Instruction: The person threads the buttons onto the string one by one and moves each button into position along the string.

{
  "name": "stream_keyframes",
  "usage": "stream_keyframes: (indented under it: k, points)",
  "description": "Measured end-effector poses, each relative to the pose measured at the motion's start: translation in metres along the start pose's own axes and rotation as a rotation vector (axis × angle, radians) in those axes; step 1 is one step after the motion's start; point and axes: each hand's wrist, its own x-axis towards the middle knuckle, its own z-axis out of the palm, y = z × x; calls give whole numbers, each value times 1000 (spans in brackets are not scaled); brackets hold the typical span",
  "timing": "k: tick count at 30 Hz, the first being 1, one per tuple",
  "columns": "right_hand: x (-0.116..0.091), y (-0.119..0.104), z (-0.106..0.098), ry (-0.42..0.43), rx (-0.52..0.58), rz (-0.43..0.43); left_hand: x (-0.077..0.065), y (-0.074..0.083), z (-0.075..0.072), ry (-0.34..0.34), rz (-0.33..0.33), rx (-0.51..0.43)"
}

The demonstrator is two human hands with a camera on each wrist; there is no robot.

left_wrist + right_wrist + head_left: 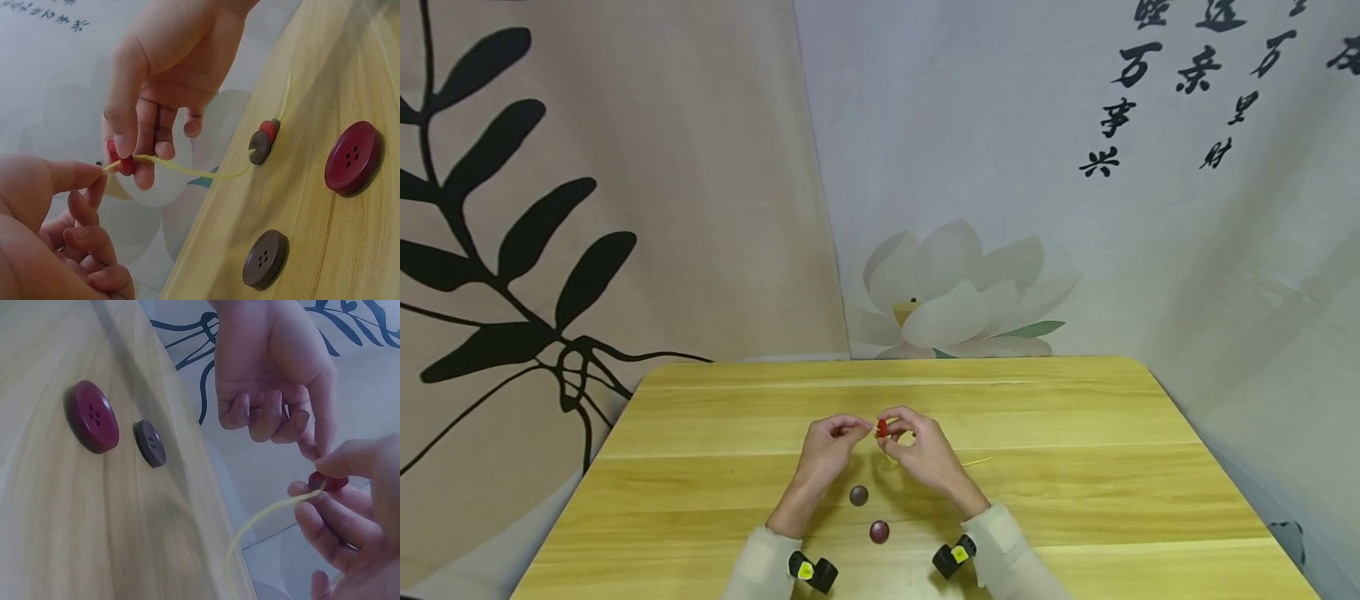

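Above the yellowish wooden tabletop (1090, 475), the right hand (927, 452) pinches a small, round, red plastic-looking button (127, 167), likely light and slick, best held at its rim, while the left hand (826, 450) pinches the thin yellow string (201, 174) threaded through it, probably limp.

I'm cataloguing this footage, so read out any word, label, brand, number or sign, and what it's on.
"万事兴", on the cloth backdrop.
"亲", same backdrop.
"万里财", same backdrop.
Other backdrop characters: cropped or blurred, unreadable.
Yellow patches on wrist cameras: too small to read.
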Motion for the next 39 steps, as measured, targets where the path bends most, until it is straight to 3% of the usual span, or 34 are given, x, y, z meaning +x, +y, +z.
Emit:
stream_keyframes:
  k: [17,23,27,39]
  points:
    - [2,1,-4,5,12,-16,0,5,-1,-13,-1,18]
    - [-2,-10,-6,2,10,12,-1,5,-2,-11,-9,29]
    - [-1,2,-5,-1,15,6,-1,3,-3,-12,-9,26]
    - [-1,10,-8,-20,-15,4,0,3,-2,4,-19,9]
